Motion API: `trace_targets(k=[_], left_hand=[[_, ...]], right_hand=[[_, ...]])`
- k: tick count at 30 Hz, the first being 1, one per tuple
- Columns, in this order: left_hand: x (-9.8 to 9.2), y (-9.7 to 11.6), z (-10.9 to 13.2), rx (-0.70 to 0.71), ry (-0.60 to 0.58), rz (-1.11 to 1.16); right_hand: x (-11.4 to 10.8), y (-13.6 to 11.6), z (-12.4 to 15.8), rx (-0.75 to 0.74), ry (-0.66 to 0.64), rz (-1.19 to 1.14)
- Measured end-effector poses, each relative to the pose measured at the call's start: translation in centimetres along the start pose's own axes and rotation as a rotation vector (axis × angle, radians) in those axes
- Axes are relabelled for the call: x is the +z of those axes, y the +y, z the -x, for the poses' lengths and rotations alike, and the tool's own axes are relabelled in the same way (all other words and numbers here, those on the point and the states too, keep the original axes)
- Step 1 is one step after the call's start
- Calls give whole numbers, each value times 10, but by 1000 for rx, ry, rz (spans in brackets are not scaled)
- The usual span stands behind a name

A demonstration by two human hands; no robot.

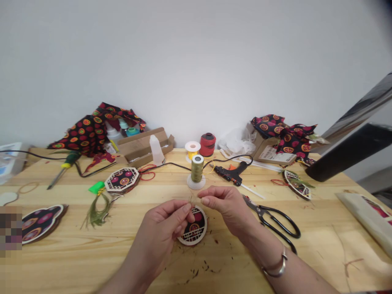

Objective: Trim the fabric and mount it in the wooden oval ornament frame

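Pinching one thread (190, 201), one ornament (194, 231); two hands (165, 228) (227, 209).

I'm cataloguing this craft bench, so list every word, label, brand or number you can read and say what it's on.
No text here is legible.
The white label on the right cardboard box: printed, too blurred to read.
The round ornament in the left hand: lattice pattern only, no lettering.

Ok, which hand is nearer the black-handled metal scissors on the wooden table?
Right. The right hand is just left of the black-handled scissors; the left hand is farther left, holding the round lattice ornament.
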State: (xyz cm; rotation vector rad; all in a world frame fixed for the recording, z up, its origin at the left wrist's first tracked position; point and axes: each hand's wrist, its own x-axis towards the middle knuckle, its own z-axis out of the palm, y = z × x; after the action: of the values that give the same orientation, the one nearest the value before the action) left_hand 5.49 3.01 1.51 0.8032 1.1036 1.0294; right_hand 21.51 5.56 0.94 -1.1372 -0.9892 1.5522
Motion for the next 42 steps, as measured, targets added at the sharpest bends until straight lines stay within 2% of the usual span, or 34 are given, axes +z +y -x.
trace_targets(k=[10, 16, 18, 20, 23, 24, 25, 26, 28, 31, 33, 37, 42], left_hand=[[-3, -4, -1, -21, -6, 34], [-6, -1, -5, -73, 45, 117], [-7, 0, -7, -63, 49, 102], [-8, 1, -8, -44, 52, 82], [-9, 4, -7, -44, 77, 56], [-9, 5, -6, -50, 84, 47], [-9, 5, -5, -60, 80, 42], [-8, 5, -4, -68, 65, 44], [-6, 3, -3, -85, 18, 67], [-2, -1, -1, -85, -31, 86], [-2, -4, -1, -69, -42, 62], [-2, -6, -1, -54, -75, 25], [-2, -6, 1, -70, -71, 43]], right_hand=[[-3, 3, -1, -98, 8, 52], [-3, -1, 6, -381, -106, 305], [-3, -4, 10, -497, -216, 428], [-2, -8, 14, -572, -445, 531], [-1, -17, 19, -536, -897, 587], [0, -18, 20, -504, -989, 578], [0, -19, 21, -475, -1021, 564], [0, -19, 21, -455, -993, 547], [-1, -15, 20, -464, -793, 522], [-3, -5, 15, -576, -445, 528], [-5, 0, 11, -656, -304, 548], [-6, 3, 7, -722, -169, 547], [-5, 2, 6, -688, -111, 575]])
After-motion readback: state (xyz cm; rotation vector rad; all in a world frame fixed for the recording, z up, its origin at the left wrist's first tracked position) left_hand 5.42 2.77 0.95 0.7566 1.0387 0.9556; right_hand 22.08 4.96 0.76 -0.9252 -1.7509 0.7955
